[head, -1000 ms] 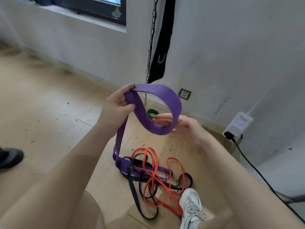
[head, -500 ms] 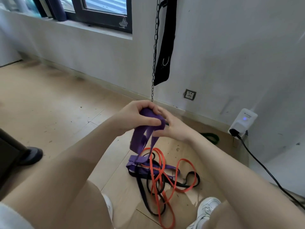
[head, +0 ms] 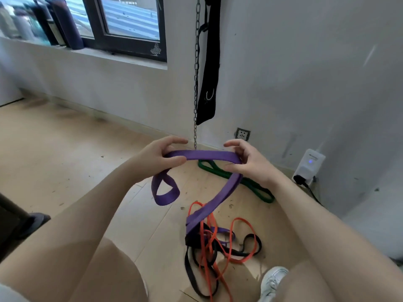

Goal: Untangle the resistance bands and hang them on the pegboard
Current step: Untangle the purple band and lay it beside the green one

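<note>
I hold a wide purple resistance band (head: 207, 155) stretched level between both hands. My left hand (head: 156, 159) pinches its left part, and a short loop hangs below that hand. My right hand (head: 248, 162) grips the right part, from which the band drops to the floor. There it runs into a tangle of an orange band (head: 244, 221) and a black band (head: 250, 247). A green band (head: 250, 184) lies apart on the floor by the wall. No pegboard shows in the head view.
A chain (head: 197, 73) and a black strap (head: 208, 83) hang on the wall ahead. A wall socket (head: 242, 134) and a white plug-in device (head: 308, 166) with a cable sit low on the right. My white shoe (head: 272, 282) is beside the tangle. Bottles (head: 67, 20) stand on the windowsill.
My hands were bunched together on the purple band; they have moved apart and pulled a length of it out level. A loop now hangs under the left hand.
</note>
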A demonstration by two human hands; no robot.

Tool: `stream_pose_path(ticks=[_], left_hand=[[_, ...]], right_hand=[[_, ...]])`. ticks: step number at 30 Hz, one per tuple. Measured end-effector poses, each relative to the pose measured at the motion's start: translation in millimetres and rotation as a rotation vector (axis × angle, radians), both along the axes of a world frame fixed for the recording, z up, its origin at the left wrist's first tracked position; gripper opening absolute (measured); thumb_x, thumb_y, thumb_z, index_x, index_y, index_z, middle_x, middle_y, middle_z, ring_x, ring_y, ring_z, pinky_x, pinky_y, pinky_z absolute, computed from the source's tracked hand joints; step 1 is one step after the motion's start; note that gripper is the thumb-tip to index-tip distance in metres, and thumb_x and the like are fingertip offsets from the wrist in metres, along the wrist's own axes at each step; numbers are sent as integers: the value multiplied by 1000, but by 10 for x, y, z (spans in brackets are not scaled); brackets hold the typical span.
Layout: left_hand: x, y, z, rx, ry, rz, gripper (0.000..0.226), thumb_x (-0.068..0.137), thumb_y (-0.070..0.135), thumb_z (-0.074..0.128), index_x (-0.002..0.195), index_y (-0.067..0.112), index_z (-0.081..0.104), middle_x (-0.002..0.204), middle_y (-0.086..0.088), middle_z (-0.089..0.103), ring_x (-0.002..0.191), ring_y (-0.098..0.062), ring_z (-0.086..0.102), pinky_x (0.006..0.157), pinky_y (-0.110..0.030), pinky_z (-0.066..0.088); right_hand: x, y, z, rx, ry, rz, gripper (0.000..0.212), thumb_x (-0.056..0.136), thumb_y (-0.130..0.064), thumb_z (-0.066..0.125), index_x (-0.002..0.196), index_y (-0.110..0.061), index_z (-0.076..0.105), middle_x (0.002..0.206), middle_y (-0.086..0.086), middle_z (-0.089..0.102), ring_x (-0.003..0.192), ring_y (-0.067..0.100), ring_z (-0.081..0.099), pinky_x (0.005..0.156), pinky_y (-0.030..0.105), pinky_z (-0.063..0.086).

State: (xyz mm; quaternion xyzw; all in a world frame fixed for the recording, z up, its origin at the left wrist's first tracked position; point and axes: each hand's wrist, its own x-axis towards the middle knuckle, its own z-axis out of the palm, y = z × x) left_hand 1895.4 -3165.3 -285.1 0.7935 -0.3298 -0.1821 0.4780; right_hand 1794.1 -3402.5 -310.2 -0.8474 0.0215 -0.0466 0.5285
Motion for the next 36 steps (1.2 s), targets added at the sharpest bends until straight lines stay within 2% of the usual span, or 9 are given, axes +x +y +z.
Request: stream_pose_path(ticks=[6, 9, 12, 15, 18, 24, 27, 31, 36], left_hand=[[7, -115, 7, 177, -382, -67, 14, 85, 34, 46, 84, 22, 53, 71, 7, 48, 62, -6, 43, 59, -20, 33], [46, -194, 186, 154, -517, -69, 10, 97, 22, 41, 96, 25, 51, 77, 13, 46, 69, -3, 45, 64, -22, 33], [127, -275, 432, 100, -386, -43, 41, 98, 21, 38, 139, 21, 34, 100, 7, 59, 91, -12, 58, 84, -31, 44], [143, -412, 773, -104, -166, -76, 57, 93, 18, 52, 142, 26, 25, 113, 0, 61, 106, -14, 58, 101, -38, 42], [144, -658, 1168, -272, -183, -109, 64, 83, 30, 66, 137, 25, 32, 117, 5, 56, 115, -12, 53, 102, -33, 41], [115, -1146, 1723, -368, -452, -46, 24, 82, 26, 69, 103, 21, 58, 87, 3, 64, 75, -8, 62, 77, -27, 50], [103, -1265, 1735, -401, -423, -12, 17, 76, 37, 67, 85, 24, 63, 74, 5, 65, 65, -12, 61, 71, -35, 52], [-8, -1355, 1534, -376, -382, -25, 10, 87, 25, 63, 89, 15, 64, 68, 4, 62, 56, -6, 59, 62, -25, 52], [8, -1234, 1430, -532, -202, 4, 15, 94, 16, 53, 100, 4, 58, 75, -7, 60, 59, -5, 62, 61, -20, 50]], right_hand=[[81, -79, 728, -40, -227, -71, 30, 73, -2, 76, 84, -26, 63, 75, -14, 69, 72, 2, 62, 74, 19, 48], [137, -31, 1146, -41, -278, -83, 23, 75, -6, 76, 81, -25, 63, 69, -12, 68, 63, 1, 59, 66, 19, 46], [200, 12, 1503, -40, -308, -67, 22, 77, -5, 73, 79, -21, 58, 70, -9, 63, 55, -2, 54, 59, 17, 43], [249, 40, 1747, -51, -337, -60, 25, 78, -6, 73, 77, -20, 52, 73, -4, 59, 56, 1, 52, 59, 16, 42], [274, 36, 1932, -51, -358, -78, 24, 79, -6, 72, 74, -17, 51, 71, 0, 59, 55, -1, 52, 57, 13, 41], [274, -85, 2276, 30, -462, -152, 16, 82, -12, 69, 76, -19, 56, 77, 6, 60, 60, 8, 50, 62, 21, 43], [291, -194, 2091, 182, -429, -191, 10, 90, -22, 61, 96, -19, 53, 90, 2, 59, 77, 13, 57, 76, 27, 49], [230, -383, 1370, 294, -204, -37, 42, 87, -31, 55, 123, -10, 49, 105, 1, 64, 101, 18, 62, 95, 33, 45], [158, -226, 605, 176, 25, 28, 36, 83, -6, 66, 113, -22, 54, 112, 0, 61, 102, 10, 61, 83, 23, 52]])
